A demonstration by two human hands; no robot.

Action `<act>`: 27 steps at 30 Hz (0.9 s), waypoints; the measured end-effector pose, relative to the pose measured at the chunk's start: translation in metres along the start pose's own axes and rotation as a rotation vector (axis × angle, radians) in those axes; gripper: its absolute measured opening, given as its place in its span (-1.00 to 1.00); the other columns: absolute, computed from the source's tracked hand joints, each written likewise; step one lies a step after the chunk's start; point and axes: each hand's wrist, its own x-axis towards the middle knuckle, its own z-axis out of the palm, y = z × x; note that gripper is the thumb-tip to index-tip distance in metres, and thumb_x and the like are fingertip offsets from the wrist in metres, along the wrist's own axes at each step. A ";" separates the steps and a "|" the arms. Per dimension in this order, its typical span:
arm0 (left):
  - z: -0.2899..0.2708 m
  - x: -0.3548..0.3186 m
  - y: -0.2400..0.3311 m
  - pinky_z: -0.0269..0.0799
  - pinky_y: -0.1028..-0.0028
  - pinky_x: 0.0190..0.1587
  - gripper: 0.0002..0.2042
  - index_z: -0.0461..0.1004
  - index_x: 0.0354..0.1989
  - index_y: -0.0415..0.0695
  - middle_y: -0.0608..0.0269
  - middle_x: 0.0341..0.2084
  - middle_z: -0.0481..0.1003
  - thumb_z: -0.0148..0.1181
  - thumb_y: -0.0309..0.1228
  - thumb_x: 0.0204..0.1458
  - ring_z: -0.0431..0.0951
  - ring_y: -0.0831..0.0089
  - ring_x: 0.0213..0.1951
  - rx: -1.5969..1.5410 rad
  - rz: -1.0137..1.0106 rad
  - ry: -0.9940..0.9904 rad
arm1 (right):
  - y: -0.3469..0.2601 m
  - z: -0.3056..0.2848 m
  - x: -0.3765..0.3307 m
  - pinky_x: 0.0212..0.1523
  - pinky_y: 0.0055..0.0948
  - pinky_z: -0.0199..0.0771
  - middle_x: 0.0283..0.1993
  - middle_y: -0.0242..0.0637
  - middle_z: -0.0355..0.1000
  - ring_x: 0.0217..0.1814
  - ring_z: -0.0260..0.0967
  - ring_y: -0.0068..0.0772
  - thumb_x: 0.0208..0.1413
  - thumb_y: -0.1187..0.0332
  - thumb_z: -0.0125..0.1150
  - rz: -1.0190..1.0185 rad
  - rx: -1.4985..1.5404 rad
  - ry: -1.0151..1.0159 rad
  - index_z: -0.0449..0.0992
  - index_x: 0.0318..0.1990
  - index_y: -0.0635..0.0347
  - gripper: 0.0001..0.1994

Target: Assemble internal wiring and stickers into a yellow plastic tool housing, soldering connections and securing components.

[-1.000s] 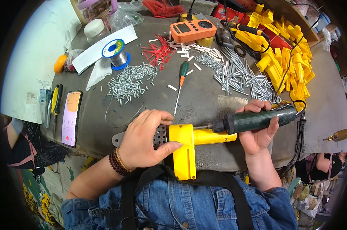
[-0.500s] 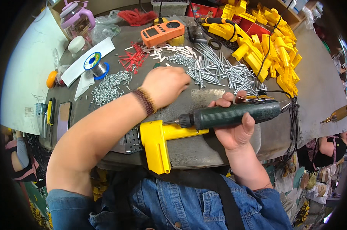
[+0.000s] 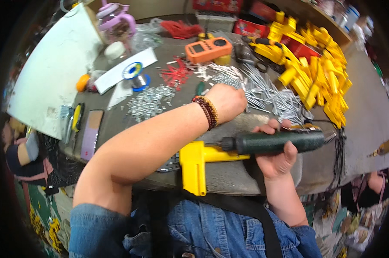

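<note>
My left hand (image 3: 228, 102) reaches over the table with its fingers curled in, at the near edge of a pile of long silver screws (image 3: 267, 92). What the fingers pinch, if anything, is hidden. In my right hand (image 3: 275, 161) lies a dark green electric screwdriver (image 3: 280, 142), held level with its bit pointing left. Beneath the bit, near the table's front edge, sits a yellow plastic housing (image 3: 193, 167) with an arm extending right. My left forearm passes just above it and covers part of a dark perforated metal plate (image 3: 171, 163).
Behind the hands lie short screws (image 3: 149, 102), red pieces (image 3: 176, 74), white pieces (image 3: 216, 71) and an orange meter (image 3: 208, 49). A solder wire spool (image 3: 135, 77) stands at left. Yellow plastic parts (image 3: 319, 73) are heaped at far right. A black cable (image 3: 340, 146) hangs by the right edge.
The view has shifted, so the table appears farther right and lower. My left hand has moved right and away, closer to the long screws. My right hand still holds the screwdriver.
</note>
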 end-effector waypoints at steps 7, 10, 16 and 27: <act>-0.049 -0.158 -0.020 0.42 0.43 -0.26 -0.92 0.41 -0.43 -0.22 0.12 -0.42 0.51 0.19 -0.56 0.04 0.53 0.46 -0.36 -0.824 -0.648 0.254 | -0.002 -0.002 0.003 0.41 -0.15 0.05 0.03 -0.44 0.32 0.09 0.29 -0.49 -0.08 0.28 0.47 0.014 -0.058 0.036 0.39 0.13 -0.15 -0.44; -0.050 -0.202 0.018 0.48 0.47 -0.30 -0.93 0.42 -0.41 -0.19 0.14 -0.46 0.55 0.19 -0.58 -0.02 0.58 0.40 -0.39 -0.956 -0.712 0.455 | -0.001 0.005 0.005 0.41 -0.14 0.03 0.03 -0.46 0.30 0.09 0.29 -0.51 -0.08 0.30 0.48 0.014 -0.027 0.019 0.39 0.12 -0.14 -0.44; -0.052 -0.193 0.033 0.39 0.23 0.11 -0.88 0.52 -0.35 -0.14 0.24 -0.37 0.59 0.28 -0.60 -0.05 0.62 0.37 -0.21 -0.487 -0.552 0.406 | -0.001 -0.004 0.006 0.43 -0.14 0.03 0.03 -0.46 0.31 0.09 0.28 -0.50 -0.08 0.31 0.46 0.009 -0.039 0.045 0.42 0.13 -0.17 -0.44; -0.044 -0.199 0.034 0.35 0.09 0.14 -0.78 0.51 -0.24 -0.13 0.28 -0.37 0.53 0.28 -0.60 -0.10 0.55 0.27 -0.26 -0.694 -0.497 0.439 | -0.001 -0.003 0.007 0.42 -0.13 0.03 0.03 -0.48 0.30 0.08 0.28 -0.53 -0.06 0.31 0.46 0.006 -0.044 0.032 0.39 0.08 -0.16 -0.49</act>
